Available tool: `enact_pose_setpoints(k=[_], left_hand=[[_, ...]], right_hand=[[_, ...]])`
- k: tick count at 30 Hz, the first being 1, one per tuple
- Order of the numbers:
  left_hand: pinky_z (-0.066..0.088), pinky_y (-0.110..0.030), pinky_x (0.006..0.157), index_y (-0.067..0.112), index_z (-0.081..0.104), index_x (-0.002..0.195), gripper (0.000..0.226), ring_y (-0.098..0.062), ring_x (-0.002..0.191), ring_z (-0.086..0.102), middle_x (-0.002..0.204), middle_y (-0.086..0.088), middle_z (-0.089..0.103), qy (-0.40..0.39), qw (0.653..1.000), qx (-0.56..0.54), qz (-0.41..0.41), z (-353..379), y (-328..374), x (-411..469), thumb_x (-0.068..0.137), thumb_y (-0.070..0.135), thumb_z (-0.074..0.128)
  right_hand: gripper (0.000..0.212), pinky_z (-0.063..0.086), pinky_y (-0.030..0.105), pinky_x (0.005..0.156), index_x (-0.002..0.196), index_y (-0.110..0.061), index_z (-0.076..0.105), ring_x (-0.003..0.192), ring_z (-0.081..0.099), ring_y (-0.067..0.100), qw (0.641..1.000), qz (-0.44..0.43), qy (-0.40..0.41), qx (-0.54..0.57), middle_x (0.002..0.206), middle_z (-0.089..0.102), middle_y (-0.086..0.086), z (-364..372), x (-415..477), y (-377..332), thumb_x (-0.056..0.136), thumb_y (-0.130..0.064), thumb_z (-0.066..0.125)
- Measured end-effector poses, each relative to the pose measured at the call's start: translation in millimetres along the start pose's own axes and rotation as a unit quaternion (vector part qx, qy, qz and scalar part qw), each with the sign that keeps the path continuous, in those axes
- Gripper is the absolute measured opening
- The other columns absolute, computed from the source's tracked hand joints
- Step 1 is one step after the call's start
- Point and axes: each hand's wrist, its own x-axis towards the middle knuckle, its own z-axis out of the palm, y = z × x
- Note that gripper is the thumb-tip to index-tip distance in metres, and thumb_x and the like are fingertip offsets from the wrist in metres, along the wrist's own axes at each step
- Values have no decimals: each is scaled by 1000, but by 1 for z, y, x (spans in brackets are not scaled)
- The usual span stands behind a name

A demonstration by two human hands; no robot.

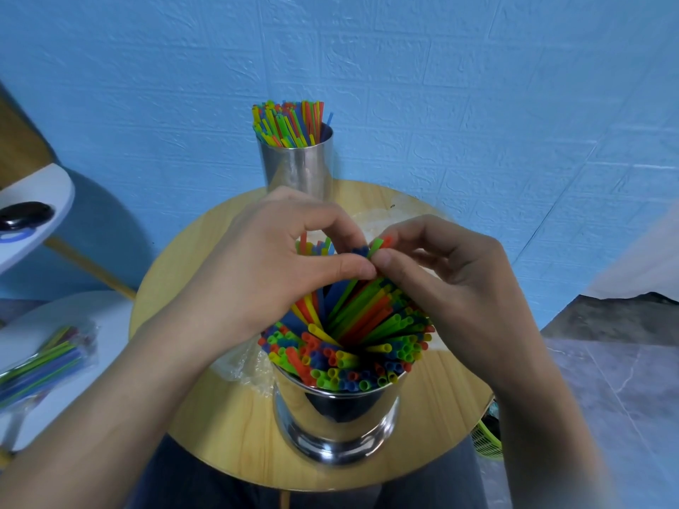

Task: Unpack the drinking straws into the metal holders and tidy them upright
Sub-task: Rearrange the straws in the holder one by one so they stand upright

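Both hands work over the near holder (336,416) on the table (227,427). The left hand (264,266) curls round a bunch of leaning straws (352,306). The right hand (441,273) pinches their tops. This looks like the tidy step. Next, the leaning straws likely need a gentle push to stand straight. The far holder (297,167) stands full.

We take this for a modest room in a home: a blue brick-embossed wall covering (477,86) fills the top of the frame, a small round wooden table (227,435) sits at centre, white rounded shelves (40,189) at left, grey marble-look floor (606,380) lower right.
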Motion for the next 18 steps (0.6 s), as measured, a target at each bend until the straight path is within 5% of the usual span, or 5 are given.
enact_pose_setpoints(k=[11, 18], left_hand=[[48, -33, 84, 38, 68, 86, 30, -4, 99, 61, 87, 22, 68, -4, 1000, 19, -10, 2, 10, -1, 68, 62, 75], [48, -33, 87, 34, 63, 84, 35, -5, 94, 65, 87, 10, 72, -37, 999, 11, -31, -2, 14, 0, 64, 52, 85]], right_hand=[[5, 52, 22, 88, 89, -23, 70, 92, 69, 12, 999, 3, -37, -7, 86, 71, -8, 1, 4, -3, 91, -25, 66], [8, 52, 21, 84, 86, -22, 72, 90, 70, 12, 999, -6, -34, -17, 85, 72, -8, 0, 4, -2, 93, -24, 67]])
